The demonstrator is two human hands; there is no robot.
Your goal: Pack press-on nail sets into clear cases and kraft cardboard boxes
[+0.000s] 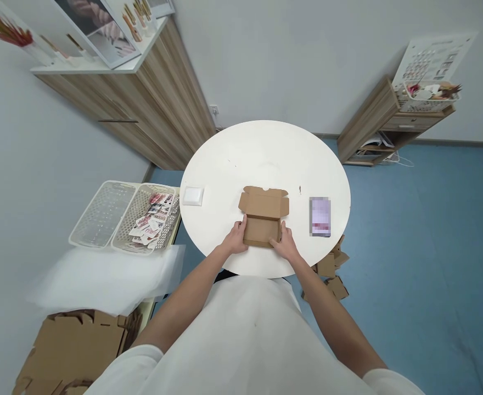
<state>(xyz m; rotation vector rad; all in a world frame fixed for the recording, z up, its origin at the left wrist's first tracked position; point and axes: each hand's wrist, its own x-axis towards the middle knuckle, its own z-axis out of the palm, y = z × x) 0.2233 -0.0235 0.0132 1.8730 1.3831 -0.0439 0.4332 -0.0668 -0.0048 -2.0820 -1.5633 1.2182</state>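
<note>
A small brown cardboard box (262, 230) lies on the round white table (266, 151), its lid folded back and its inside showing bare. Its left wall is gripped by my left hand (237, 237), thumb near the top corner. At the opposite wall, my right hand (285, 241) holds the box with the thumb over the front right corner. Left on the table sits a small white packet (192, 196). Toward the right edge rests a flat rectangular item (320, 216), purple and blurred out, so I cannot tell its kind.
Left of the table stand a white basket (120, 219) with printed cards, translucent white sheets (110, 277) and flattened cardboard boxes (74, 351). More cardboard boxes (332, 274) lie below the table's right side. A wooden cabinet (163, 99) and a shelf unit (373, 120) stand behind.
</note>
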